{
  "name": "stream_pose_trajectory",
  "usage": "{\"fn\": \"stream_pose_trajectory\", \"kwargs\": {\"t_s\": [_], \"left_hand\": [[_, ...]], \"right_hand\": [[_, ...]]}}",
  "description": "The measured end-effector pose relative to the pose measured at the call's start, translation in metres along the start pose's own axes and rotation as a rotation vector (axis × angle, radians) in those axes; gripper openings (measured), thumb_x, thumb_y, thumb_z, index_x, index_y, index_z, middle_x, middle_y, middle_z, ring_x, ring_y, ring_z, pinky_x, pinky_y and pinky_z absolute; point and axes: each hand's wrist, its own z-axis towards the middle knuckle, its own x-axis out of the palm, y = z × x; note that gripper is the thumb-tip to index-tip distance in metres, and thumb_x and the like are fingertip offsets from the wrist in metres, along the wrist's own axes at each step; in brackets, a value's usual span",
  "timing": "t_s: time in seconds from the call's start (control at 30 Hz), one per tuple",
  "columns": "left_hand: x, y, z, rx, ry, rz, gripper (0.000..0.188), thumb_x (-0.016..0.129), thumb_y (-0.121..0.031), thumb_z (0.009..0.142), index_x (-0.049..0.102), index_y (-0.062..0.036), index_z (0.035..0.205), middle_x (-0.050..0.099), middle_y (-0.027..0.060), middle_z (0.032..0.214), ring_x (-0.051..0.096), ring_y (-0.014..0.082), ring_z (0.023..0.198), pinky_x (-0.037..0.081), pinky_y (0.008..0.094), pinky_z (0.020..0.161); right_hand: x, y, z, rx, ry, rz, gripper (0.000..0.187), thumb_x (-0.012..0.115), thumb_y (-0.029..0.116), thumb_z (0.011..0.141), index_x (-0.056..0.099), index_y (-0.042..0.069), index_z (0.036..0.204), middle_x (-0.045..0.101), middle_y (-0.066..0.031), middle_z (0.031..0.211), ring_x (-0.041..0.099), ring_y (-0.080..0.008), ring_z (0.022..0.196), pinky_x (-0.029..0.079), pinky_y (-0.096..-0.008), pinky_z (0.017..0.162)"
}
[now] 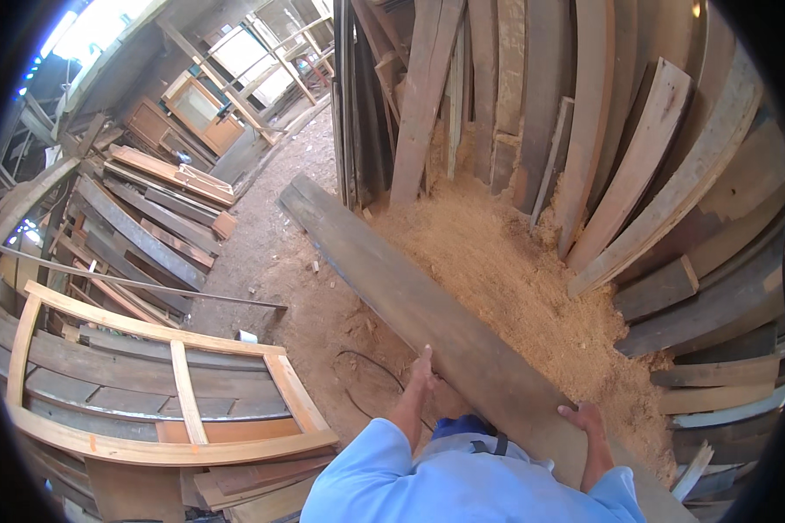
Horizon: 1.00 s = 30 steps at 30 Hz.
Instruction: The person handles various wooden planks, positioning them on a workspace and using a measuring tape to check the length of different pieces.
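Note:
A long, wide, dark brown wooden plank (436,301) stretches slantwise in front of me, from the far left down past my body on the right. My left hand (423,375) grips its left edge, with a finger or thumb showing at the rim and the other fingers partly hidden. Further back, on the opposite edge, my right hand (583,419) is closed round the board, thumb on top and the rest out of sight underneath. Both light blue sleeves come up from the lower edge.
Sawdust (497,270) is heaped right of the plank, before many upright boards (589,113). A pale wooden frame (183,392) lies on stacked timber at left. A thin strip (148,282) juts over the floor, where a dark cable (371,359) curls. A wooden door (205,113) stands far back.

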Motion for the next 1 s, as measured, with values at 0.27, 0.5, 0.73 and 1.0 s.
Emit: {"fn": "stream_pose_trajectory", "kwargs": {"t_s": [0.27, 0.5, 0.73, 1.0], "left_hand": [[0.053, 0.011, -0.046, -0.019, -0.214, -0.164, 0.078, 0.065, -0.050, 0.092, 0.036, 0.0000, 0.145, 0.053, 0.0190, 0.138, 0.054, 0.0365, 0.124, 0.049, 0.0615, 0.096], [0.102, -0.011, -0.091, -0.025, 0.138, -0.353, 0.068, 0.060, -0.049, 0.096, 0.042, -0.0051, 0.144, 0.048, 0.0145, 0.145, 0.052, 0.0355, 0.127, 0.041, 0.0584, 0.106], [0.186, -0.082, -0.062, 0.011, 0.525, -0.457, 0.077, 0.050, -0.065, 0.093, 0.041, -0.0092, 0.145, 0.046, 0.0118, 0.147, 0.041, 0.0336, 0.136, 0.030, 0.0545, 0.115], [0.257, -0.160, -0.066, 0.005, 0.567, -0.648, 0.079, 0.039, -0.074, 0.092, 0.039, -0.0165, 0.146, 0.047, 0.0106, 0.144, 0.044, 0.0331, 0.133, 0.037, 0.0543, 0.110]], "right_hand": [[-0.007, 0.001, -0.028, 0.004, -0.004, 0.065, 0.069, 0.073, 0.054, 0.077, 0.068, -0.003, 0.115, 0.070, -0.0235, 0.109, 0.068, -0.0348, 0.104, 0.051, -0.0429, 0.090], [-0.076, 0.052, -0.122, 0.027, -0.290, -0.025, 0.060, 0.077, 0.050, 0.074, 0.071, 0.003, 0.113, 0.070, -0.0230, 0.108, 0.067, -0.0370, 0.102, 0.051, -0.0440, 0.088], [-0.130, 0.126, -0.147, 0.038, -0.722, -0.055, 0.055, 0.084, 0.046, 0.064, 0.069, -0.001, 0.089, 0.068, -0.0240, 0.087, 0.063, -0.0438, 0.086, 0.047, -0.0498, 0.077], [-0.158, 0.270, -0.180, 0.094, -0.947, -0.245, 0.056, 0.086, 0.044, 0.057, 0.066, 0.000, 0.084, 0.064, -0.0197, 0.080, 0.056, -0.0417, 0.083, 0.042, -0.0477, 0.085]]}}
